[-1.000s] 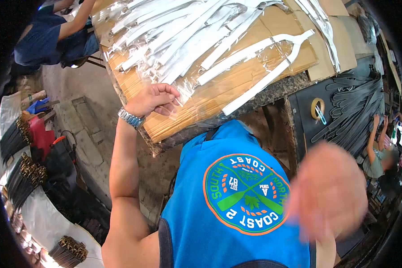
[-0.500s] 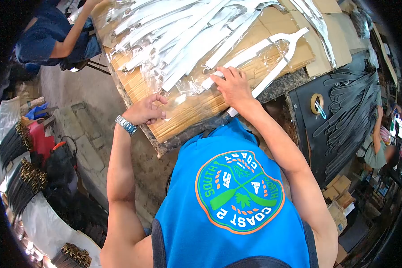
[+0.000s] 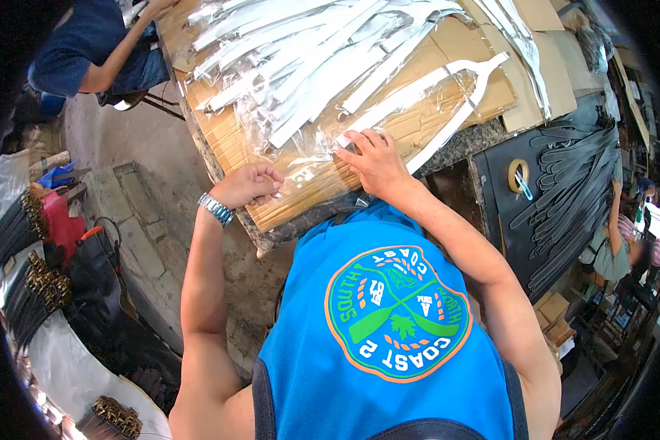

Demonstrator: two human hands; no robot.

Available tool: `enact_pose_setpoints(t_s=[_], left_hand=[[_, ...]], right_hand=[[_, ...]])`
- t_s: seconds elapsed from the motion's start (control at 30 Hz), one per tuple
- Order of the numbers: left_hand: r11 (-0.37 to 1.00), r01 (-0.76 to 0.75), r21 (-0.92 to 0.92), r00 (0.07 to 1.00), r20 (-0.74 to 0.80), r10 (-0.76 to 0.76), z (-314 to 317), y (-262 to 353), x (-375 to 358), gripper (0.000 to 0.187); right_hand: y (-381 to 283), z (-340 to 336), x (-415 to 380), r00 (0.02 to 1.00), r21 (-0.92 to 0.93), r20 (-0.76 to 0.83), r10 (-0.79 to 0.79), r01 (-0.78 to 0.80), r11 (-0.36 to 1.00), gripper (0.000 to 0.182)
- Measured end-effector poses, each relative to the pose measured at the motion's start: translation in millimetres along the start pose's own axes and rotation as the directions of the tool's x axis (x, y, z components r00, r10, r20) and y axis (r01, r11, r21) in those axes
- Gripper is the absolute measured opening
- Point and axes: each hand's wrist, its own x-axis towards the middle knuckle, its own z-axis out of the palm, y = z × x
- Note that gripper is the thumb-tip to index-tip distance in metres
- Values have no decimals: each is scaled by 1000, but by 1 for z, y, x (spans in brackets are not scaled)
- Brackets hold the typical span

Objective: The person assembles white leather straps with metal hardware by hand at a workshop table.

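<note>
A white Y-shaped strap [image 3: 411,95], glossy with clear plastic around it, lies slanting over cardboard [image 3: 231,143] on the table. My right hand [image 3: 376,163] is closed over its near left end, thumb and fingers pressing there; the fingers partly hide that end. My left hand [image 3: 251,185] is at the near left of the cardboard, fingers curled in a pinch. The edge of a clear plastic bag [image 3: 308,172] shows at those fingertips, though the glare makes its outline hard to follow. A pile of white straps [image 3: 293,66] in clear plastic lies just beyond both hands.
More white straps [image 3: 519,48] lie at the far right. On a black surface to the right are black straps [image 3: 565,176] and a tape roll [image 3: 518,174]. Bundled black straps with brass-coloured ends [image 3: 48,282] stand at left. A person [image 3: 88,59] sits far left; another [image 3: 612,249] is at right.
My left fingers have closed into a pinch and moved slightly right. My right hand has shifted a little toward me and left on the strap's end, and the strap's lower arm has slid slightly.
</note>
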Motion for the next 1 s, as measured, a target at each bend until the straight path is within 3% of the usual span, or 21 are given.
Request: enact_pose_setpoints(t_s=[0.1,0.23,0.33,0.43,0.47,0.57,0.6,0.7,0.73,0.77,0.8,0.83,0.87,1.0], left_hand=[[996,-78,-48,995,-63,75,11,19,-3,34],[960,-122,-253,992,-55,111,39,67,11,50],[958,-136,-253,991,-31,132,52,96,46,60],[972,-88,-220,996,-16,86,59,117,75,63],[969,-91,-232,994,-79,75,64,120,80,62],[937,-119,327,949,-240,204,60,121,106,57],[870,-273,411,877,-266,401,64,119,105,53],[581,-428,692,692,-162,703,66,111,121,43],[600,-552,579,663,-132,737,64,99,136,36],[785,-425,451,838,-131,529,73,117,123,31],[842,-307,444,901,-150,407,76,123,122,27],[826,-326,460,898,-123,423,73,117,128,24],[788,-424,447,864,-62,500,75,117,128,19],[863,-335,378,928,-29,372,67,111,135,15]], right_hand=[[-11,-23,1,993,260,22,118,-119,958,52],[-34,-61,6,947,639,140,289,-309,705,56],[-34,-62,11,903,711,85,422,-351,609,42],[-3,-37,18,819,722,157,551,-476,502,32],[9,-27,18,794,710,116,596,-486,509,24],[36,-7,18,752,806,202,628,-492,329,19],[42,-6,18,738,814,266,620,-517,265,16],[55,30,15,769,840,96,632,-403,364,16],[53,30,16,733,837,139,666,-446,317,19],[52,27,14,701,843,137,700,-453,289,22],[50,19,11,697,821,119,707,-469,325,19],[52,16,6,708,831,101,699,-446,332,21],[49,10,2,656,848,121,745,-458,266,23],[55,8,-12,617,843,120,778,-476,248,22]])
